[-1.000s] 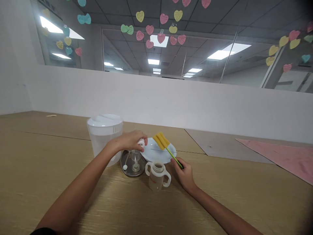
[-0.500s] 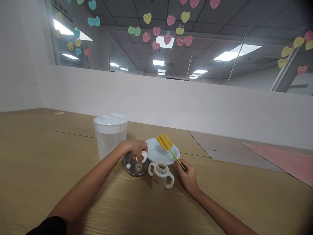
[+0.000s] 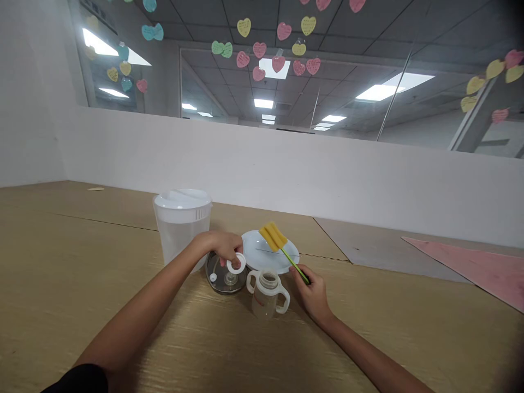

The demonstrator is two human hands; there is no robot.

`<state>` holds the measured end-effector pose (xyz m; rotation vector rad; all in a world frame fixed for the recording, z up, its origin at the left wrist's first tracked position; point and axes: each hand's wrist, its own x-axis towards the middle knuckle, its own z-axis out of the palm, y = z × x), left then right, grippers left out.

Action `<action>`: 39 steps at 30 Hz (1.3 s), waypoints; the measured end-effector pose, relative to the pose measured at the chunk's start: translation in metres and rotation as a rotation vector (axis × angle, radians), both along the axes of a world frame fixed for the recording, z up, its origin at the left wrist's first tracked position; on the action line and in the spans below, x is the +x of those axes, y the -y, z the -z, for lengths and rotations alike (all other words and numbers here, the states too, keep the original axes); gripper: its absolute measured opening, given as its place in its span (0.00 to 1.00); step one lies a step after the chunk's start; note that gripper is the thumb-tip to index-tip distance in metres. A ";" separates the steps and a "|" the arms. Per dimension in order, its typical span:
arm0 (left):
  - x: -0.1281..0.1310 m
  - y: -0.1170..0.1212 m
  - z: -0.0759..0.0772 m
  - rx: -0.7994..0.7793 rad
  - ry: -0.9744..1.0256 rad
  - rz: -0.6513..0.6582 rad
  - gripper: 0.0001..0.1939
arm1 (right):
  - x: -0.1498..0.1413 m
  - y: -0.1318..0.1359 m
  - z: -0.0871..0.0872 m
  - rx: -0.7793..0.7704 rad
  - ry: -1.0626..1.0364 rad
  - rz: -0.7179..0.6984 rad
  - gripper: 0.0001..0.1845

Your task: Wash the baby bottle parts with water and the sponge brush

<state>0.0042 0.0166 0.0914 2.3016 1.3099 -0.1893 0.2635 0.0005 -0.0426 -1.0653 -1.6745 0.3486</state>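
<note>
A sponge brush (image 3: 273,236) is held at a slant above the worktop (image 3: 368,327), its yellow head raised and seen against a white plate (image 3: 268,256). It is judged light, with a soft, squashable head and a stiff, slim green handle, best gripped low. There the handle is held by the right hand (image 3: 314,295), its fingers closed around it. A white ring (image 3: 243,263) is held near the plate's edge by the left hand (image 3: 226,246); its fingers are pinched on the ring's upper side, some hidden from view. The ring looks light and rigid, well suited to a rim grip.

Between the hands, nearer the viewer, a clear bottle (image 3: 263,303) is stood upright, its mouth uncovered. It is judged stiff and perhaps slippery if wet; two white side handles offer the surest hold. Below the ring, a dark tray (image 3: 221,287) is set with a small white piece (image 3: 213,278) and a clear part (image 3: 231,279). Behind the left forearm, a lidded translucent tub (image 3: 183,232) is placed.
</note>
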 end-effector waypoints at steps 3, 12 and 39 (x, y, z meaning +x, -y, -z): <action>0.002 0.000 0.001 0.013 -0.008 0.004 0.09 | 0.000 -0.001 0.001 -0.004 0.002 0.001 0.16; -0.001 -0.010 0.009 0.022 -0.041 -0.048 0.12 | -0.002 0.003 -0.004 -0.014 0.017 0.004 0.16; 0.021 0.055 -0.030 0.509 0.017 0.067 0.11 | -0.001 0.002 -0.003 -0.014 0.021 -0.002 0.16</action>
